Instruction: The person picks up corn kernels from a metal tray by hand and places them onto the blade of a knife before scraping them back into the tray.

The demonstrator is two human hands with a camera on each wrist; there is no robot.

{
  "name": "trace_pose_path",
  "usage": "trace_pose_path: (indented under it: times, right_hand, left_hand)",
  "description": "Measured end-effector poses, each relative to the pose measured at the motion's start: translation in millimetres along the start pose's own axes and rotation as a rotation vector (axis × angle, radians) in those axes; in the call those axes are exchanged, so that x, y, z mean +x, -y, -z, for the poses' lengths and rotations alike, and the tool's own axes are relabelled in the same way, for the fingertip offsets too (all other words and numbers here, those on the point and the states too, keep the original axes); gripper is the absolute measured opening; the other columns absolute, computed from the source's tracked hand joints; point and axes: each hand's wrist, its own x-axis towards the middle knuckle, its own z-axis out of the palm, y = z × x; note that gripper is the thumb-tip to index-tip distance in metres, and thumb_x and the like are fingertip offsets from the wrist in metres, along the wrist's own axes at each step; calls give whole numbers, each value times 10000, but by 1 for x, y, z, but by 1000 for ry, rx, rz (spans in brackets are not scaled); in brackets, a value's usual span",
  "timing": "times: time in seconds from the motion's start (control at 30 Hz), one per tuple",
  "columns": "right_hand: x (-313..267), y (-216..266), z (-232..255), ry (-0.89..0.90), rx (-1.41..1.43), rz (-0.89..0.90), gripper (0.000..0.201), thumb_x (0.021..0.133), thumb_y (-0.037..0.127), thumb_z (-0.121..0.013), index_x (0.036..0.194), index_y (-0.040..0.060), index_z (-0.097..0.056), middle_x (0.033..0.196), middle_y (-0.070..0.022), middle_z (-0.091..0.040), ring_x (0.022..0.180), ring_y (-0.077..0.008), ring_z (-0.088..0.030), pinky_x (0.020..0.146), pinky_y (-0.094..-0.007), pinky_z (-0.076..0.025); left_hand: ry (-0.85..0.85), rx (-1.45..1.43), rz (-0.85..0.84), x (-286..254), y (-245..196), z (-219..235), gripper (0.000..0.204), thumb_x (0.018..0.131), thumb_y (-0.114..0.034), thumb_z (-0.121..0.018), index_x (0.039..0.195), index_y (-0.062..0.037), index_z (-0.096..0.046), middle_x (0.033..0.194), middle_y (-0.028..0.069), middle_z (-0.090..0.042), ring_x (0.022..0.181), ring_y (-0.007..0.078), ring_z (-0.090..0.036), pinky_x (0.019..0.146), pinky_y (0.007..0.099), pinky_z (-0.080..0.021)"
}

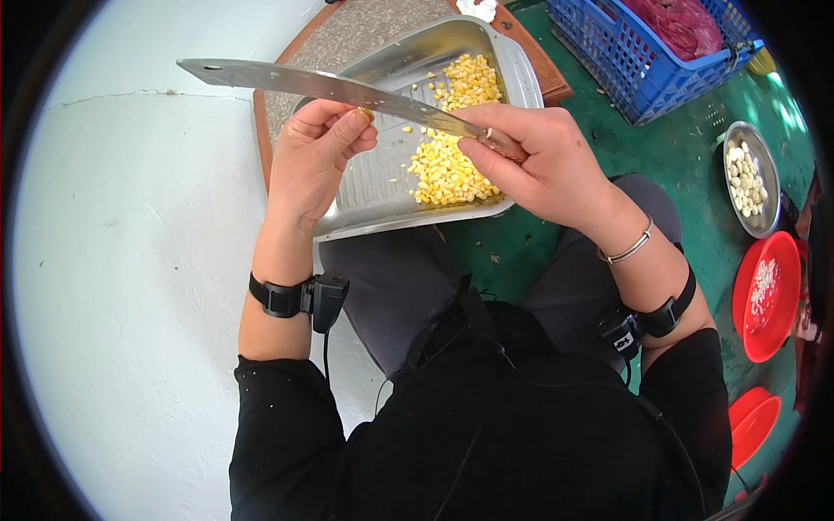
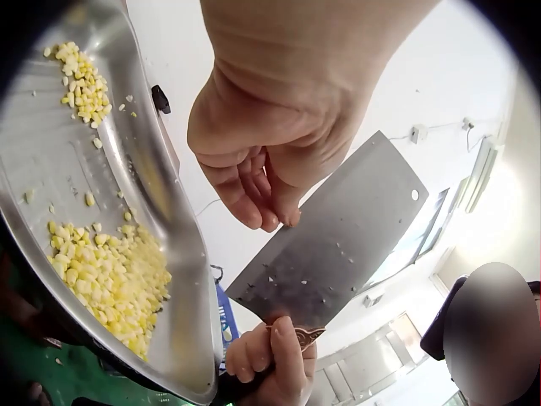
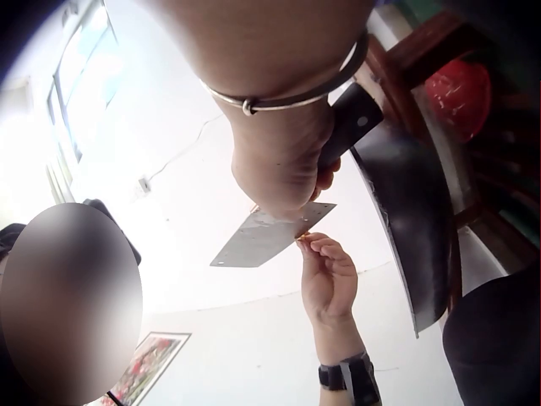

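Note:
My right hand (image 1: pixel 552 161) grips the dark handle (image 3: pixel 351 123) of a cleaver (image 1: pixel 304 84), whose broad blade reaches out to the left. Bits of food cling to the blade (image 2: pixel 338 241) in the left wrist view. Near the blade's edge, my left hand (image 1: pixel 304 165) pinches a small yellowish piece (image 1: pixel 367 114), mostly hidden by thumb and fingertips; I cannot tell exactly what it is. Both hands are above a metal tray (image 1: pixel 525 78) with loose corn kernels (image 1: pixel 450 172) in two heaps and a few scattered between them.
The tray rests on a speckled, wood-edged table (image 1: pixel 365 30). A blue plastic basket (image 1: pixel 647 91) with a red mesh bag (image 1: pixel 678 26) stands at right. Further right are a metal bowl of pale pieces (image 1: pixel 761 148) and red basins (image 1: pixel 786 300). A white wall (image 1: pixel 148 217) borders the left.

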Motion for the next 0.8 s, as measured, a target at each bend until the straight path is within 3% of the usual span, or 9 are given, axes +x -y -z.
trace_pose_path:
  times: [0.27, 0.33, 0.8]
  right_hand:
    - [0, 3, 1, 3, 16, -7, 216, 812, 113, -625, 1021, 66, -652, 574, -98, -541, 482, -229, -532, 481, -304, -424]
    - [0, 3, 1, 15, 19, -18, 216, 810, 108, -628, 1019, 64, -652, 574, -96, -541, 479, -225, -526, 480, -301, -422]
    - [0, 3, 1, -11, 23, 29, 233, 807, 97, -637, 1038, 68, -649, 574, -94, -547, 481, -216, -532, 484, -290, -425]
  left_hand:
    - [5, -46, 21, 0, 9, -5, 73, 868, -50, -630, 918, 1, -618, 844, 93, -659, 757, 158, -637, 716, 287, -542]
    - [48, -12, 15, 0, 13, -5, 155, 888, -40, -589, 1033, -22, -642, 880, 58, -638, 770, 138, -590, 705, 261, -500]
    - [95, 6, -6, -3, 23, -18, 141, 873, -48, -615, 1010, -21, -636, 862, 55, -631, 771, 135, -586, 713, 265, -488]
